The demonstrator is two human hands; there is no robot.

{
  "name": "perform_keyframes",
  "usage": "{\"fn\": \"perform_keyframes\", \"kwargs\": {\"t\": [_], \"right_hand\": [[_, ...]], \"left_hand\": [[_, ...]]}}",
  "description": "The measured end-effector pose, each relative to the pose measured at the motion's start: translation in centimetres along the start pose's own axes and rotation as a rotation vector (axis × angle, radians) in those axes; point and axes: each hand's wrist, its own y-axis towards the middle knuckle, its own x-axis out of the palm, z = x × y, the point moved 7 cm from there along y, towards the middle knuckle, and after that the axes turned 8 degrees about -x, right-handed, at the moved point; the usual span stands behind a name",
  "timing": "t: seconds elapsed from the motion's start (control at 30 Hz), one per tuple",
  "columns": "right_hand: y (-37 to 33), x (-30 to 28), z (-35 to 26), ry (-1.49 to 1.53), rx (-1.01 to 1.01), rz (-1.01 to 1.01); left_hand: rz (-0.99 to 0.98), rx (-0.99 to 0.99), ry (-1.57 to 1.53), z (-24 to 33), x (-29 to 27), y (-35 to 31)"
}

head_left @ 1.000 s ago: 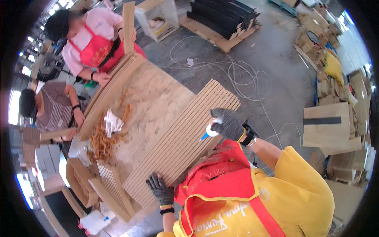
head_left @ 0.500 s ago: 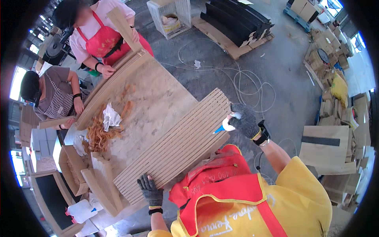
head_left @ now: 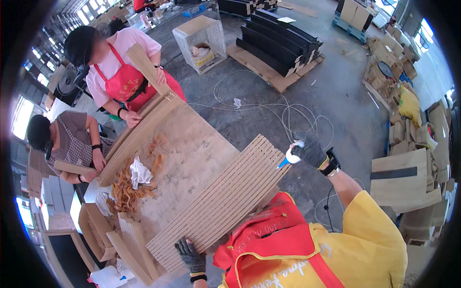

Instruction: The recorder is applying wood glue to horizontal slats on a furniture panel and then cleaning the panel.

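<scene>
At wooden strips [head_left: 218, 201], right hand [head_left: 310, 151] grasping white bottle [head_left: 291, 156]; left hand [head_left: 191, 256] touching them, grip unclear.

2 people work across from you, to your left: 1 in a red apron [head_left: 120, 86], 1 in a checked apron [head_left: 80, 150]. On your table [head_left: 194, 149], a white rag [head_left: 140, 173] lies on orange strips [head_left: 126, 196]. Open box [head_left: 108, 252] at your left, white jug [head_left: 106, 277] below it. Ahead of you: white crate [head_left: 184, 50] with a tub [head_left: 204, 58] inside, then a black stack [head_left: 278, 43] on a brown sheet [head_left: 285, 84], 1 white paper [head_left: 286, 19] on top. Looped hose [head_left: 259, 105] on your floor [head_left: 348, 91]. Farther off, 1 blue pallet [head_left: 348, 30]. To your right: scrap pile [head_left: 388, 48], yellow bag [head_left: 409, 104], board [head_left: 401, 185] with 1 dark stripe.
</scene>
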Motion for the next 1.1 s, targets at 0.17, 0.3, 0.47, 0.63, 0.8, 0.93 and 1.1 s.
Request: {"fn": "perform_keyframes", "kwargs": {"t": [0.17,0.3,0.47,0.63,0.8,0.93,1.1], "right_hand": [[1.1,-1.0,1.4,-0.091,-0.001,0.026],[2.1,-0.7,1.2,-0.093,0.074,-0.047],[2.3,0.1,1.2,-0.293,0.006,-0.144],[1.4,-0.2,2.9,-0.154,-0.127,-0.029],[2.6,-1.7,2.0,-0.240,-0.025,-0.055],[3.5,-1.8,1.5,-0.242,-0.012,-0.072],[2.4,-1.6,2.9,-0.255,0.088,-0.130]], "left_hand": [[0.003,0.018,0.004,0.0,0.2,0.8],[-0.022,0.018,-0.003,-0.4,0.1,1.0],[-0.007,0.001,0.029,-0.9,0.3,0.1],[-0.054,-0.001,-0.049,-1.7,2.1,-0.9],[-0.057,0.008,-0.037,-1.6,2.0,-0.8],[-0.003,0.038,-0.010,-1.4,1.7,-1.1],[-0.076,0.006,0.056,-1.3,2.0,-1.7]]}}
